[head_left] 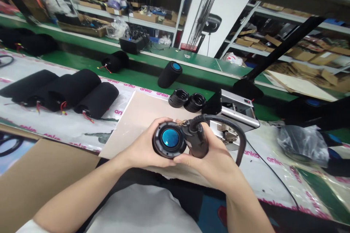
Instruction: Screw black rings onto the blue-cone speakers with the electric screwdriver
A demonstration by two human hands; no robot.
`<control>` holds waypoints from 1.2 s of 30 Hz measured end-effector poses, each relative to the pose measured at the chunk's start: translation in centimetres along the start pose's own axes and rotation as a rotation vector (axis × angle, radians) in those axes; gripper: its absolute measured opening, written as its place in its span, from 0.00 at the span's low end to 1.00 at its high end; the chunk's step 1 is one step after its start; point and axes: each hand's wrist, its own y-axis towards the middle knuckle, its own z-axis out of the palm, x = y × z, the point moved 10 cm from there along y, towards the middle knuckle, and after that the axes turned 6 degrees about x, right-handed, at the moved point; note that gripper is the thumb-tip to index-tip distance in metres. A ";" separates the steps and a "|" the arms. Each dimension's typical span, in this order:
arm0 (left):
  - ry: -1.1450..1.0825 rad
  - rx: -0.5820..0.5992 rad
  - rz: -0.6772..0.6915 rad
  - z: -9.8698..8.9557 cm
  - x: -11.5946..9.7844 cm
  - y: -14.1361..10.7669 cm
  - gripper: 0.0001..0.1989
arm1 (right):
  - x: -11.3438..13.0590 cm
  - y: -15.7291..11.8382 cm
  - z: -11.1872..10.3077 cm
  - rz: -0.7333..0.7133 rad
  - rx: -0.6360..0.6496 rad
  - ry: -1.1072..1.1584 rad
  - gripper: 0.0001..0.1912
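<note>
My left hand (143, 143) grips a round black speaker (161, 149) with a shiny blue disc (170, 138) at its centre, its end turned toward me. My right hand (209, 162) is shut around a black corded power tool (195, 140), probably an electric screwdriver, whose nose sits against the speaker's rim. The tool's thick cord (240, 138) arcs up and to the right. Both hands meet over a beige board (136, 120), and my fingers hide much of the speaker's body.
Several black fabric-covered cylinders (62, 91) with red wires lie at left on a white "anko" sheet (115, 131). An upright speaker (170, 74), two black rings (187, 101) and a metal machine (237, 107) stand ahead. A plastic bag (302, 143) lies at right.
</note>
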 end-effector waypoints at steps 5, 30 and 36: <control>0.002 -0.070 0.019 -0.3 0.6 -0.6 0.56 | 1.5 -0.8 0.4 0.020 0.024 -0.162 0.34; 0.362 -0.216 -0.063 -1.6 0.2 -2.5 0.38 | -3.6 -8.7 -16.1 -0.354 -0.960 0.677 0.24; 0.348 -0.140 -0.027 1.3 0.5 -0.7 0.41 | -2.5 -7.8 -18.7 -0.510 -1.046 0.677 0.23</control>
